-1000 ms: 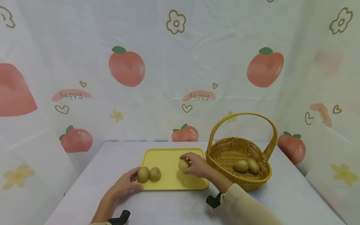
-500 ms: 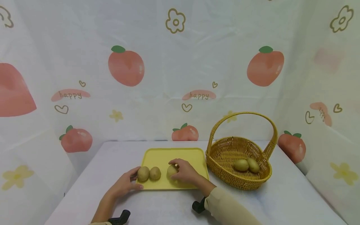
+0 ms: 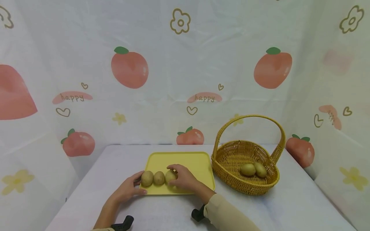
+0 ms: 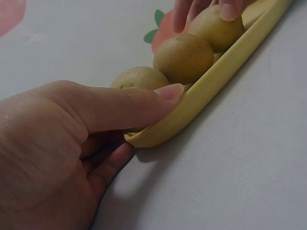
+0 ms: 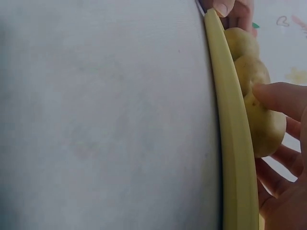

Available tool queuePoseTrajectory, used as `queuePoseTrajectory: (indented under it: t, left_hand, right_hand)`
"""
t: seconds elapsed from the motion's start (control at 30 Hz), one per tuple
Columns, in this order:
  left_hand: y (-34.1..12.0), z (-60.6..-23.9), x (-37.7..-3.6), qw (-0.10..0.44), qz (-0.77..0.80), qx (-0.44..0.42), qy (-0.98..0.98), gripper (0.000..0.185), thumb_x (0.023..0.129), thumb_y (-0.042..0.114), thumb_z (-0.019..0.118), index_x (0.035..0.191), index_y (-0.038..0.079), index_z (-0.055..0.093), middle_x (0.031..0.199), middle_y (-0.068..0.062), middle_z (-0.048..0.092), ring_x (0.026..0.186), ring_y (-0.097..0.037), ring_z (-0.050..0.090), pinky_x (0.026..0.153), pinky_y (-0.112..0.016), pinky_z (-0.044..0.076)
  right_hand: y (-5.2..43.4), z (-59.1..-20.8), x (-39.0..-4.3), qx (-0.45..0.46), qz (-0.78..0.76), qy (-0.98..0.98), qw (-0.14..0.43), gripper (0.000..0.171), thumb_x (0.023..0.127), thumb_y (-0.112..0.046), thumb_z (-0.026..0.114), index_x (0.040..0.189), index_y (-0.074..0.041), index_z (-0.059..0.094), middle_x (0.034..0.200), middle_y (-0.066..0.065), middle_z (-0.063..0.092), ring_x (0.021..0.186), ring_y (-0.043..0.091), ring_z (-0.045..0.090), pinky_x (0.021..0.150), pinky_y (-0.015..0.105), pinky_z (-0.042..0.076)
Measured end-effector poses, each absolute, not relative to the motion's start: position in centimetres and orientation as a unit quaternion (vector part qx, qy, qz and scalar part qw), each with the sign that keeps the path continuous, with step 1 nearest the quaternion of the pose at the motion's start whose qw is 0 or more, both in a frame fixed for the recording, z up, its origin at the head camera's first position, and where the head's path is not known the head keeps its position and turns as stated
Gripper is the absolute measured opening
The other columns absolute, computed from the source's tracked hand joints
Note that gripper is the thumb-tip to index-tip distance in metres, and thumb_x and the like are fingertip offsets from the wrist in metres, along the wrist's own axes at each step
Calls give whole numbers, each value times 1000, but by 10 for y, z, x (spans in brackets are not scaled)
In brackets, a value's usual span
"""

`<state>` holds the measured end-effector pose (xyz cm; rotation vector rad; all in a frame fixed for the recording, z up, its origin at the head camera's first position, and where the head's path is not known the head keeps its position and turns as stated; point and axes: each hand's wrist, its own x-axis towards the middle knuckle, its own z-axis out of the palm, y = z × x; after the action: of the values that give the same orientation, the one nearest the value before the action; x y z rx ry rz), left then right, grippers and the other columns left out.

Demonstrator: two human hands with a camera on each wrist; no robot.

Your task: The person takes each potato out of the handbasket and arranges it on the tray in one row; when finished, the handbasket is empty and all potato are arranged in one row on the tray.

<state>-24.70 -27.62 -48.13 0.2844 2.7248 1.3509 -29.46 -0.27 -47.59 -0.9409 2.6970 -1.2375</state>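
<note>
Three potatoes stand in a row along the near left part of a yellow tray (image 3: 190,160). My right hand (image 3: 185,178) holds the rightmost potato (image 3: 170,176) between thumb and fingers, down on the tray beside the middle potato (image 3: 159,178). At the row's left end is another potato (image 3: 147,178), partly behind my left thumb in the left wrist view. My left hand (image 3: 128,190) grips the tray's near left corner, its thumb over the rim (image 4: 165,127) and other fingers at the outer side, partly hidden.
A wicker basket (image 3: 231,179) with a tall handle stands right of the tray, with two potatoes (image 3: 252,169) inside. The white-covered table (image 3: 162,211) extends in front of the tray. A printed curtain (image 3: 162,122) hangs behind and at both sides.
My right hand has carried its potato left and down across the tray, up to the middle potato. My left hand has stayed at the tray's corner.
</note>
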Motion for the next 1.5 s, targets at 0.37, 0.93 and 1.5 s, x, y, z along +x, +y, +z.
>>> queuePoseTrajectory:
  t: [0.37, 0.93, 1.5]
  left_hand:
    - [-275, -482, -247, 42, 439, 88, 893, 94, 68, 18, 87, 144, -8, 37, 144, -28, 42, 122, -43, 52, 106, -53, 38]
    - [-277, -480, -246, 44, 438, 112, 891, 94, 70, 18, 86, 143, -12, 35, 144, -30, 40, 122, -44, 51, 105, -53, 38]
    - [-277, -480, -246, 47, 444, 102, 889, 95, 70, 19, 86, 144, -10, 35, 144, -29, 41, 123, -45, 50, 106, -55, 35]
  right_hand:
    - [25, -467, -281, -303, -407, 862, 8, 60, 79, -14, 79, 133, -8, 56, 129, 7, 57, 111, 28, 58, 90, 38, 51]
    - [105, -393, -271, -370, -362, 856, -20, 30, 86, -14, 73, 116, -9, 67, 109, 1, 68, 101, 25, 62, 84, 41, 52]
    - [191, -365, -285, -330, -308, 891, 51, 30, 90, -17, 70, 117, -6, 66, 105, 4, 66, 96, 21, 61, 80, 35, 53]
